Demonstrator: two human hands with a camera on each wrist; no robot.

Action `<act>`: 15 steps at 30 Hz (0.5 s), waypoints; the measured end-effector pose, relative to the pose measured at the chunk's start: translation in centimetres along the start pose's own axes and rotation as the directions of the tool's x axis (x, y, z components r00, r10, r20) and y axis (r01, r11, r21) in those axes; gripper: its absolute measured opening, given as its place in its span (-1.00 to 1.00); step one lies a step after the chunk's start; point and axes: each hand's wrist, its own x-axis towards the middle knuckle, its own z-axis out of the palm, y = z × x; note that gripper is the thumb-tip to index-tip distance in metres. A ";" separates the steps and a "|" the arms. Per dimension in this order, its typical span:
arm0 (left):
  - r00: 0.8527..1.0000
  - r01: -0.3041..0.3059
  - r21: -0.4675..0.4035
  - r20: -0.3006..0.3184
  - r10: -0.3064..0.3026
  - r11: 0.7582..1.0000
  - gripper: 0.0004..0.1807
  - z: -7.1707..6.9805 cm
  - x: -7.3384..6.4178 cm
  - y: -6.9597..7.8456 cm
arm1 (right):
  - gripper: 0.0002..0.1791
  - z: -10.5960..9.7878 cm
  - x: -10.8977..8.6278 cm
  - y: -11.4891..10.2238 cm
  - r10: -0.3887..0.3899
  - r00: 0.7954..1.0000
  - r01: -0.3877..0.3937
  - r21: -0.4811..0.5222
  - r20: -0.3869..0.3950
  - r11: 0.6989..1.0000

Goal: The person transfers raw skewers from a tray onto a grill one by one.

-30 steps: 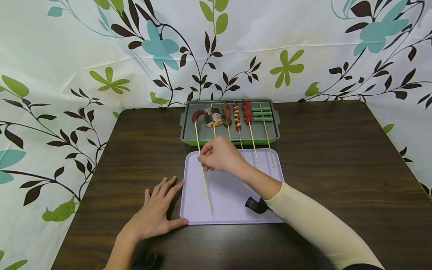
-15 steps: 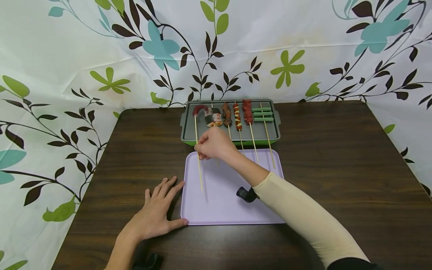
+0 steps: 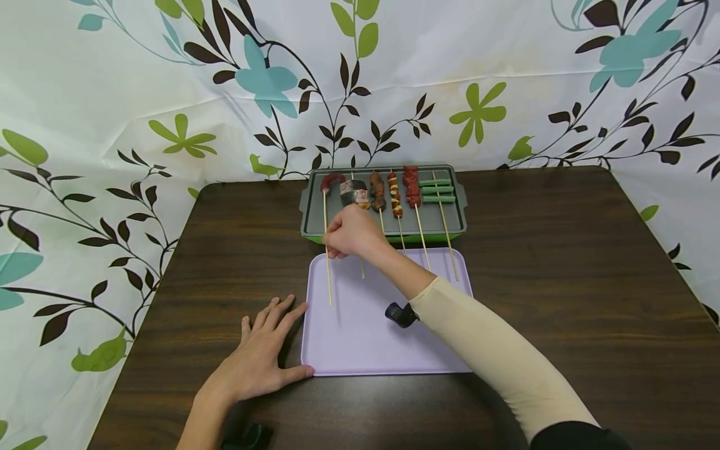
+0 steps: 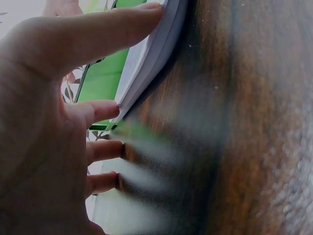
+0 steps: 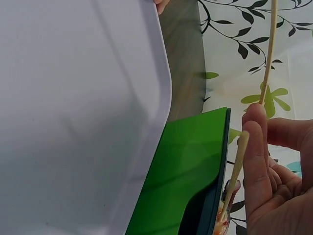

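My right hand (image 3: 355, 232) pinches the wooden stick of a skewer (image 3: 329, 284) between thumb and fingers. A dark red, curved food piece (image 3: 332, 180) at its tip is over the left end of a grey-topped green grill (image 3: 315, 219); whether it touches the surface I cannot tell. In the right wrist view the pinched stick (image 5: 269, 54) rises from the fingertips. My left hand (image 3: 260, 359) rests with fingers spread at the left edge of a lilac tray (image 3: 388, 353), thumb at its near corner. The left wrist view shows that thumb (image 4: 98, 36) against the tray rim.
Several other skewers lie across the grill, their sticks reaching over the tray: a fish-like chunk (image 3: 353, 190), brown meat (image 3: 377, 190), a red-and-yellow one (image 3: 395, 194), red meat (image 3: 412, 186) and green stalks (image 3: 437, 190). A patterned cloth (image 3: 394, 81) hangs behind the dark wooden table (image 3: 562, 262).
My right hand has moved forward and slightly left, carrying the skewer away from me; its stick end is now farther up the tray. The left hand has stayed in place.
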 end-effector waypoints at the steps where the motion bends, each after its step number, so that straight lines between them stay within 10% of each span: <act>1: 1.000 0.000 0.000 0.000 0.000 1.000 0.14 0.0 0.0 0.0 | -0.83 0.0 0.1 0.0 0.005 1.000 -0.005 0.005 0.002 1.000; 15: 1.000 -0.003 0.003 -0.006 0.003 1.000 0.14 0.2 0.0 -0.2 | -0.83 0.3 0.6 -0.1 0.039 0.999 -0.040 0.052 0.016 0.998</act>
